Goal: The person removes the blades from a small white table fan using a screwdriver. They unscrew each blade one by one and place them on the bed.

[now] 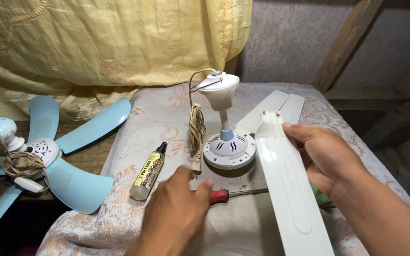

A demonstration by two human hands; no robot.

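So right hand grips the white fan blade by its edge, keeping it raised, while left hand lies loosely curled over the red-handled screwdriver beside the motor hub

Close head view, down over table

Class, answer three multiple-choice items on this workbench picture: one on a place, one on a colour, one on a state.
1. Where is the bottle?
A. left of the screwdriver
B. on the blue fan
C. behind the motor
2. What colour is the screwdriver's handle?
A. yellow
B. red
C. green
3. What is the right hand doing?
A. resting flat and empty
B. holding a white blade
C. gripping the cord

Key: 1 A, it lies on the cloth left of the handle; 2 B, red shows beside the left hand; 3 B, its fingers clasp the blade's edge.
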